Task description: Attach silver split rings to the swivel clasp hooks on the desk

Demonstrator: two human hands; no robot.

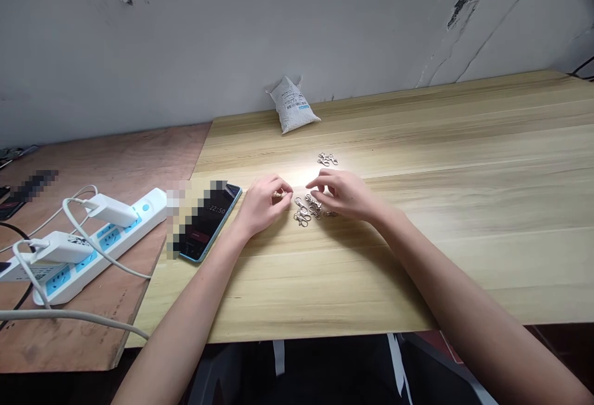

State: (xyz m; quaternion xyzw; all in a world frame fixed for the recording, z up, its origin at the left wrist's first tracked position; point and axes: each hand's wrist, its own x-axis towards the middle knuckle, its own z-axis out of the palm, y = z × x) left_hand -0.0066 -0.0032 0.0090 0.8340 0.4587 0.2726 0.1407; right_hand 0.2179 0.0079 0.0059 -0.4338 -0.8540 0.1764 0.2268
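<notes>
My left hand (261,204) rests on the light wooden table (417,219), its fingers pinched on a small metal clasp (278,194). My right hand (342,194) sits just to the right, fingers curled over a loose pile of several metal clasps (307,209); whether it holds one I cannot tell. A smaller cluster of clasps (327,159) lies a little farther back, apart from both hands.
A phone (208,219) with a lit screen lies left of my left hand. A white power strip (88,244) with plugged chargers and cables sits on the darker board at the left. A small white bag (292,106) leans against the wall.
</notes>
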